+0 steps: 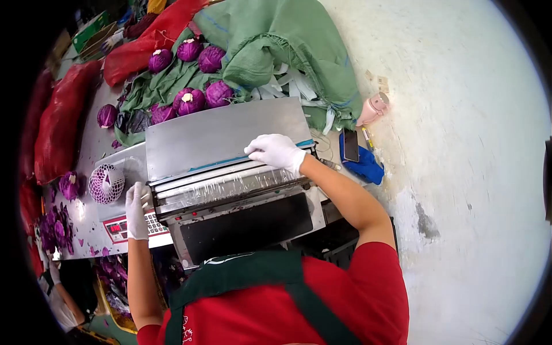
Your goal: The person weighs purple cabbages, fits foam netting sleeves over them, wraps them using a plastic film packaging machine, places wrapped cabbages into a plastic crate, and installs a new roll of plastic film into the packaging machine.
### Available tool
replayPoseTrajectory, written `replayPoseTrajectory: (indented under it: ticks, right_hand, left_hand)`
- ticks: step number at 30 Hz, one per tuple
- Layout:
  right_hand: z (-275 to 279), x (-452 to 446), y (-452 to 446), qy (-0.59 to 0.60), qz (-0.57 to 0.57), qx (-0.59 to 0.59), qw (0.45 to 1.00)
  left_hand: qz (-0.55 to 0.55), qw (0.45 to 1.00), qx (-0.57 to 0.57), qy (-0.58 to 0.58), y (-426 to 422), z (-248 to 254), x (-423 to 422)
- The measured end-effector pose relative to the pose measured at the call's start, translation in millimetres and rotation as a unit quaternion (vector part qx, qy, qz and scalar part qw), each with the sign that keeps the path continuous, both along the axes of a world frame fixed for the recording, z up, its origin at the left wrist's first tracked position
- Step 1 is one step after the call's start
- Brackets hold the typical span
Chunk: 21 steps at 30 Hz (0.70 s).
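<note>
My white-gloved right hand (277,153) is above the film wrapping machine (241,227), near its rollers and blue-edged metal plate (224,135). Its fingers reach left, loosely bent, and I see nothing in them. Clear plastic film (230,187) stretches wrinkled across the machine's front. My left hand (138,210), also gloved, is by the machine's left end, over the edge of a weighing scale (115,229). Its fingers point upward, apart, with nothing visible in them. On the scale's pan sits a round item in a white foam net (106,184), a short way left of that hand.
Several red cabbages (190,102) lie behind the machine beside a green woven sack (259,34). Red mesh sacks (63,123) line the left. A phone (351,145), blue cloth (368,168) and pink bottle (374,109) are at right. A co-worker's arm (66,293) shows lower left.
</note>
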State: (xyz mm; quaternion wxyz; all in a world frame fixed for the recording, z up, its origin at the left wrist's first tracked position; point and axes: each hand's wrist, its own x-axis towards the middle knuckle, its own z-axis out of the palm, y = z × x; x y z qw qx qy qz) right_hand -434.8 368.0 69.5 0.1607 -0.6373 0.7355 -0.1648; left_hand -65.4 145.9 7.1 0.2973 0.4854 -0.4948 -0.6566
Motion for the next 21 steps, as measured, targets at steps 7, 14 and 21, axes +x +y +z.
replayPoseTrajectory:
  ticks: [7,14,21]
  right_hand:
    - [36.7,-42.0,24.4,-0.204,-0.065,-0.095,0.972]
    - [49.3,-58.6,-18.0,-0.302,-0.069,-0.046,0.950]
    - [90.3,84.3,-143.9,-0.516,0.032,0.067,0.853]
  left_hand:
    - [0.140,0.983,-0.111,-0.048,68.4,58.1,19.5]
    - [0.201,0.978,-0.026,-0.043,115.2,41.6,79.3]
    - [0.271,0.960,-0.071,0.005,52.3,48.1,97.2]
